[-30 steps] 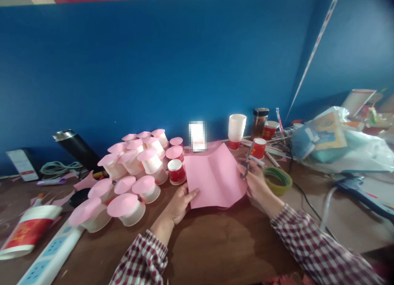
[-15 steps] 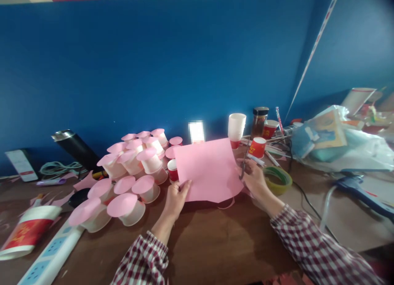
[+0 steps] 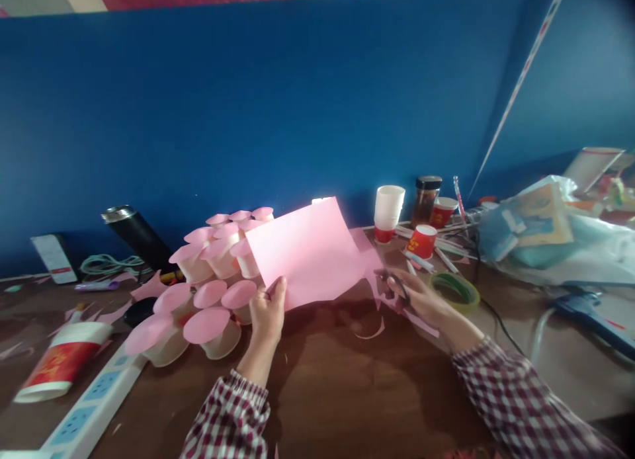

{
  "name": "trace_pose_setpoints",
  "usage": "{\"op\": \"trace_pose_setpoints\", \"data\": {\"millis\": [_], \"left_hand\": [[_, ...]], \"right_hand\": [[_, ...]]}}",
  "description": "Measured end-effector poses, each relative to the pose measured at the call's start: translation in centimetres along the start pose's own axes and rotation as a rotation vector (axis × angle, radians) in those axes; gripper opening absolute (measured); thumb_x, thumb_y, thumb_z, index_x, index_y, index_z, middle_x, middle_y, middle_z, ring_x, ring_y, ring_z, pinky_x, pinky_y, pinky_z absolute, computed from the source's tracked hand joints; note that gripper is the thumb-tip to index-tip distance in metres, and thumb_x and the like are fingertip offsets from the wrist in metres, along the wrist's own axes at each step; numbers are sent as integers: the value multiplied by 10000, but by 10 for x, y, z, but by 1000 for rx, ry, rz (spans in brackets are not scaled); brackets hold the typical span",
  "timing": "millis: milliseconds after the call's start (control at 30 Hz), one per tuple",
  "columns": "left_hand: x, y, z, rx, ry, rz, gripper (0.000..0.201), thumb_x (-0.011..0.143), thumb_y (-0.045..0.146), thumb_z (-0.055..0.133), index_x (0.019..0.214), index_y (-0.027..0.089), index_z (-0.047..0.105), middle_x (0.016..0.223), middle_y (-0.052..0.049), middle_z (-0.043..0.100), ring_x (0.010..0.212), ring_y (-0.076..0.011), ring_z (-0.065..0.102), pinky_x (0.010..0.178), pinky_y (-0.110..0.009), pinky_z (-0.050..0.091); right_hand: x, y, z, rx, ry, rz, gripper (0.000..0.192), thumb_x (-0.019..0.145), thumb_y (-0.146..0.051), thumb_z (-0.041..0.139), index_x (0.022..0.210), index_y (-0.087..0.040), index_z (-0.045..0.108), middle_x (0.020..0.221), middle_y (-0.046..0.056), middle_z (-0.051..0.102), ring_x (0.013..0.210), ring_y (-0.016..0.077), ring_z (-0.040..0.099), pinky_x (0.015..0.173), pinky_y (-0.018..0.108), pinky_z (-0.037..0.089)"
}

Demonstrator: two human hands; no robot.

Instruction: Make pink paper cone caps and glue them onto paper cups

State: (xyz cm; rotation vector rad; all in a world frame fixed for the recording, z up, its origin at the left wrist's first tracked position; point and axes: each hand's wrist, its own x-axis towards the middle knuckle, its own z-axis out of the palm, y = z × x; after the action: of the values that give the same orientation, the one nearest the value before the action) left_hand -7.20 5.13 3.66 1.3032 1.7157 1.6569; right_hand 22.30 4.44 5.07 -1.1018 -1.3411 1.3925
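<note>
Blue wall [image 3: 297, 102] across the back, brown table [image 3: 347, 393] in front. Clear plastic bag [image 3: 600, 244] slumped on the right. Left side: cluster of paper cups [image 3: 223, 266], pink paper discs on top. Power strip [image 3: 94, 406] runs diagonally, near left. Pink sheet [image 3: 312, 254] is mid-table, tilted, its left side in front of some cups. Black bottle [image 3: 141, 241] leans behind the cluster. Left hand [image 3: 268, 310] pinches the sheet's lower left edge, thumb on the near face. Right hand [image 3: 421, 300] is closed around scissors, just right of the sheet; pink offcut [image 3: 366, 247] beside it. Tape roll [image 3: 470, 300] lies just right of that hand. Scissors [image 3: 405, 292]: dark handles visible, can't make out the blades. Thin curved paper sliver [image 3: 373, 333] on the table below the sheet.
</note>
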Motion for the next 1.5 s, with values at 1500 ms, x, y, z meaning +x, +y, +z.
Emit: {"op": "trace_pose_setpoints", "data": {"millis": [1500], "left_hand": [[-31, 1, 21, 55, 72, 36, 369, 789, 429, 557, 898, 98, 678, 865, -116, 705, 851, -254, 644, 770, -332, 479]], "right_hand": [[2, 9, 40, -106, -24, -90, 449, 784, -612, 498, 849, -169, 526, 746, 24, 577, 612, 134, 587, 514, 244, 513]]}}
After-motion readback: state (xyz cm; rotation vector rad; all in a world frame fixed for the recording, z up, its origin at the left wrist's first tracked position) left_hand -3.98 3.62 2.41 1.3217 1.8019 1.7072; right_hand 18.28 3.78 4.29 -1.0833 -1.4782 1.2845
